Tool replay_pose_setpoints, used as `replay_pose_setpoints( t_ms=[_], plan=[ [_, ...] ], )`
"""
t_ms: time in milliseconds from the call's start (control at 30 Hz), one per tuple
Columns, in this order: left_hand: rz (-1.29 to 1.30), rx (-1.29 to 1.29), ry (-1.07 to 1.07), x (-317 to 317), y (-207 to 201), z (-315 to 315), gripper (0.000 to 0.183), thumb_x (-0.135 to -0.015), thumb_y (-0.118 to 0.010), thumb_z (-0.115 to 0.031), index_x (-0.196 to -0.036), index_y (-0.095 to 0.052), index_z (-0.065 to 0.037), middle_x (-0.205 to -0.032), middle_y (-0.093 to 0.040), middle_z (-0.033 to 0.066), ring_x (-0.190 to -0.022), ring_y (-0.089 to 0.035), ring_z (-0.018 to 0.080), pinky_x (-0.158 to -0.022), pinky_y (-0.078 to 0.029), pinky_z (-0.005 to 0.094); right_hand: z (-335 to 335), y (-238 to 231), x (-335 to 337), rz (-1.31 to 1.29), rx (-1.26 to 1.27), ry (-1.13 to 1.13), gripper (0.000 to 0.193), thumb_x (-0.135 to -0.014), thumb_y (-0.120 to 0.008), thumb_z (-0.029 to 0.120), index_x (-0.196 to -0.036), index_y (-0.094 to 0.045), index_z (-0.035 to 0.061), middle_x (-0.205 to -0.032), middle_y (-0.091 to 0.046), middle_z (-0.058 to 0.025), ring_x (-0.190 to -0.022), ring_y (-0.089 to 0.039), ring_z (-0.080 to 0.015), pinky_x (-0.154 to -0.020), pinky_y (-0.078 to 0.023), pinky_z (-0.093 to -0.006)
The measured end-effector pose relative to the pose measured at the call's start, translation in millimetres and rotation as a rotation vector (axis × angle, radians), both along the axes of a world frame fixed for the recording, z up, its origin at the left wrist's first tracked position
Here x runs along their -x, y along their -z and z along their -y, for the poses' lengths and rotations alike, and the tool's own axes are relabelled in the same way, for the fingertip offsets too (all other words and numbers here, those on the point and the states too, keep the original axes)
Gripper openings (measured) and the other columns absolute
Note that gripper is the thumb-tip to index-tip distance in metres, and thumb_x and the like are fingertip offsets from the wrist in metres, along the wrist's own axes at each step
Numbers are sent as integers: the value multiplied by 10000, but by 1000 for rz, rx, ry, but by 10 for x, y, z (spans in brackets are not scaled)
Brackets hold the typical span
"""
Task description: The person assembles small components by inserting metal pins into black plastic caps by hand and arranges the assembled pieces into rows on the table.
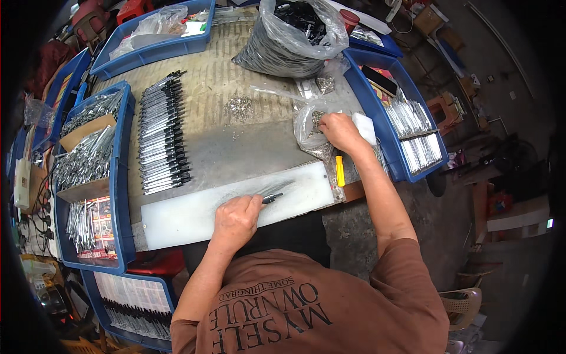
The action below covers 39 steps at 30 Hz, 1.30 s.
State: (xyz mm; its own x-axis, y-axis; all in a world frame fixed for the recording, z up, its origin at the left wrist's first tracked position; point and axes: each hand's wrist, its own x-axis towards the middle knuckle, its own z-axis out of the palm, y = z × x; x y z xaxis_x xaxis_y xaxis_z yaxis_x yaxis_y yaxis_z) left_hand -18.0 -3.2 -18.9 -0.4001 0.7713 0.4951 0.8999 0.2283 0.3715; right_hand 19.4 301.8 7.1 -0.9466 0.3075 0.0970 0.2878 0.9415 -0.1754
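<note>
Over the long white board (177, 218) at the table's front edge, my left hand (237, 223) is closed around a slim metal rod with a black tip (272, 198), which points to the right. My right hand (343, 132) reaches to the mouth of a clear plastic bag of small metal parts (306, 131). Its fingers are bent together, and what is between them is hidden. A yellow-handled tool (339, 171) lies just below that bag. To the left, a neat row of silver rods with black ends (162, 133) lies on the table.
Loose metal bits (239, 107) lie mid-table. A large clear sack of black parts (289, 41) stands at the back. Blue trays of metal rods flank the table, one at left (122, 177) and one at right (407, 171). Another blue tray (147, 62) sits at the far left.
</note>
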Motion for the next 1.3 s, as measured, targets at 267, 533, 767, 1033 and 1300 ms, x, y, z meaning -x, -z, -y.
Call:
replay_pose_setpoints(
  t_ms=[267,533,767,1033,1300],
  plan=[
    [14,-53,12,11,21,-16,149,-704,-653,-94,-776,-532,-46,-584,-480,65,-520,-528,234,-455,-425,345,38,5,117,160,-97,62,142,-723,-523,71,-722,-616,-36,-730,-590,-251,-744,-589,-395,-713,-462,-458],
    [-2,-4,10,2,5,-2,117,-736,-607,-107,-757,-502,-59,-600,-477,60,-540,-539,214,-469,-448,333,7,30,26,49,19,64,141,-766,-510,78,-805,-584,-35,-842,-587,-255,-826,-567,-389,-739,-441,-435],
    [10,-10,1,2,5,13,128,-731,-613,-105,-753,-497,-56,-596,-477,58,-532,-539,212,-465,-444,334,301,-172,-160,-198,263,39,148,-790,-534,113,-798,-553,-33,-768,-598,-181,-744,-584,-314,-660,-446,-388],
    [28,-76,0,10,58,-6,148,-712,-642,-112,-754,-512,-57,-567,-458,51,-506,-520,220,-451,-417,335,1152,-161,-429,-98,941,-107,136,-816,-559,112,-843,-564,-22,-721,-559,-60,-681,-515,-141,-616,-423,-288],
    [13,-69,-4,7,73,6,148,-719,-637,-137,-793,-540,-53,-570,-467,50,-508,-525,211,-450,-420,331,1470,-55,-471,-227,534,-333,79,-759,-589,52,-788,-549,-11,-747,-550,-136,-716,-553,-309,-613,-443,-369]
  ],
)
